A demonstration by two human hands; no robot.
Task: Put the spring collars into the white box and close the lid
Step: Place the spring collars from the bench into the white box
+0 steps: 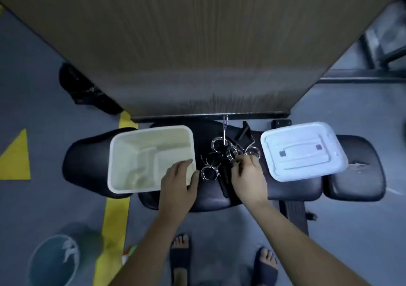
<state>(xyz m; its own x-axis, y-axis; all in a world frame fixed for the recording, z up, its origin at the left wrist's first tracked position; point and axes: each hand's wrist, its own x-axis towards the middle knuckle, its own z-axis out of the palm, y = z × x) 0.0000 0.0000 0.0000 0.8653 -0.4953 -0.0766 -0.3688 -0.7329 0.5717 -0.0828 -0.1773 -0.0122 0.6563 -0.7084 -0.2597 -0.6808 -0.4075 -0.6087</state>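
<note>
An open white box (123, 149) stands on the left part of a black padded bench (296, 189). Its white lid (304, 151) lies flat on the right part. Between them lies a pile of several shiny metal spring collars (228, 149), and one collar (209, 171) sits apart, close to the box. My left hand (180, 182) rests on the box's near right corner, thumb outside the rim. My right hand (248, 175) reaches into the pile, fingers curled around a collar there.
A large wooden panel (197, 44) rises right behind the bench. The grey floor carries yellow tape (116, 215). A round blue bucket (55, 261) stands at the lower left, a black bag (83, 88) at the left, my sandalled feet below.
</note>
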